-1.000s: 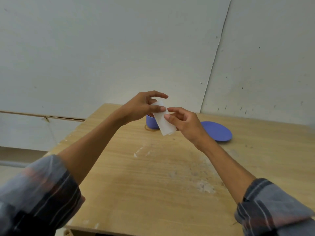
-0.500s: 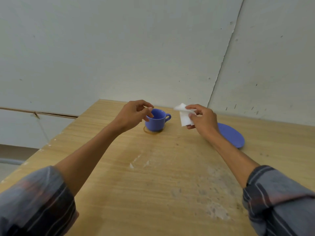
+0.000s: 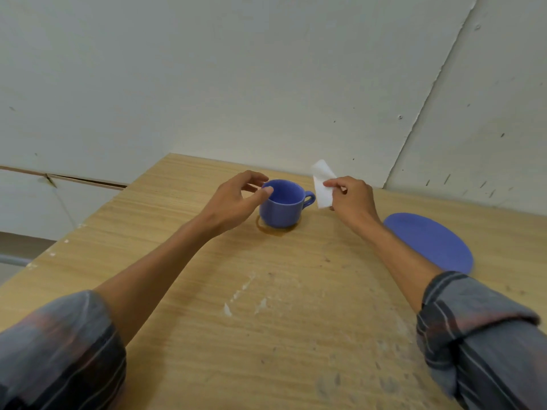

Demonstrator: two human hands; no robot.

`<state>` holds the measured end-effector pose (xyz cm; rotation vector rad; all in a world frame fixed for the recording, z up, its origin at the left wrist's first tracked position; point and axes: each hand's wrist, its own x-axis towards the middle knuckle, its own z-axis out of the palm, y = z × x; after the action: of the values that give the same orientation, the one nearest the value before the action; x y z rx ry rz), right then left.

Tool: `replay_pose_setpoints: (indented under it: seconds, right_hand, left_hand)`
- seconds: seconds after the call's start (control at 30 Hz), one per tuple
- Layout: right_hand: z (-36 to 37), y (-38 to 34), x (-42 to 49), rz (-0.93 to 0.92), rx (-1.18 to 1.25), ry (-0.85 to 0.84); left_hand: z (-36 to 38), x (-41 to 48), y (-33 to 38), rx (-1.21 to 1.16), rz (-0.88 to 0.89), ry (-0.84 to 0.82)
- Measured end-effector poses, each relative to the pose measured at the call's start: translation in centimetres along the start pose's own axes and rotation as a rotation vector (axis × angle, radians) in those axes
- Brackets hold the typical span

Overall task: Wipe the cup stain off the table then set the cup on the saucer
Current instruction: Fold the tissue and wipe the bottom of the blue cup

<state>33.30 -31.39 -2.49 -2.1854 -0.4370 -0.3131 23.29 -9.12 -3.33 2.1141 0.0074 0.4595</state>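
Observation:
A blue cup stands upright on the wooden table, handle to the right. A brown ring stain shows around its base. My left hand is at the cup's left side, fingers apart, thumb tip at the rim; no firm grip shows. My right hand holds a folded white tissue just right of the handle, above the table. The blue saucer lies flat further right, partly behind my right forearm.
A pale wall rises directly behind the table's far edge. The table's left edge runs diagonally from the far corner toward me, with a drop beyond it. White scuff marks and grey smudges mark the wood.
Both hands held the tissue together in front of the cup; they parted. My right hand kept the tissue and moved right, my left hand went to the cup's rim.

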Motion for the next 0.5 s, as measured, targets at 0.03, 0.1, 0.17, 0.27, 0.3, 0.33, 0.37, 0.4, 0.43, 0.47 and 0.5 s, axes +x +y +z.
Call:
replay_pose_setpoints:
  seconds: [0.03,0.1,0.17,0.27,0.3,0.33,0.37,0.4,0.43,0.47,0.5]
  right_hand:
    - [0.1,0.1,0.0,-0.022,-0.029,-0.052]
    - [0.2,0.1,-0.1,-0.048,-0.044,-0.167]
    - [0.2,0.2,-0.3,-0.076,-0.04,-0.237]
    - [0.4,0.2,-0.3,-0.165,-0.088,-0.241]
    - [0.5,0.2,-0.2,-0.191,-0.102,-0.234]
    - [0.6,0.1,-0.1,-0.217,-0.113,-0.229]
    - [0.7,0.2,0.0,-0.24,-0.121,-0.223]
    - [0.8,0.2,0.2,-0.255,-0.126,-0.215]
    - [1.0,0.2,0.3,-0.262,-0.126,-0.206]
    - [1.1,0.3,0.3,-0.265,-0.121,-0.195]
    - [1.2,0.4,0.4,-0.264,-0.114,-0.182]
  left_hand:
    - [0.1,0.0,-0.2,-0.005,-0.003,-0.024]
    - [0.3,0.0,-0.5,-0.002,-0.004,-0.074]
    - [0.4,0.2,-0.7,0.016,0.002,-0.119]
    - [0.8,0.8,-0.9,0.047,0.001,-0.16]
    - [1.0,1.1,-1.0,0.055,0.002,-0.168]
    - [1.1,1.3,-1.0,0.064,0.005,-0.17]
    - [1.3,1.5,-1.0,0.074,0.01,-0.167]
    - [1.3,1.6,-1.0,0.083,0.017,-0.16]
    - [1.3,1.8,-0.9,0.09,0.027,-0.153]
    - [1.3,1.9,-0.9,0.095,0.036,-0.145]
    - [1.2,2.0,-0.8,0.095,0.041,-0.138]
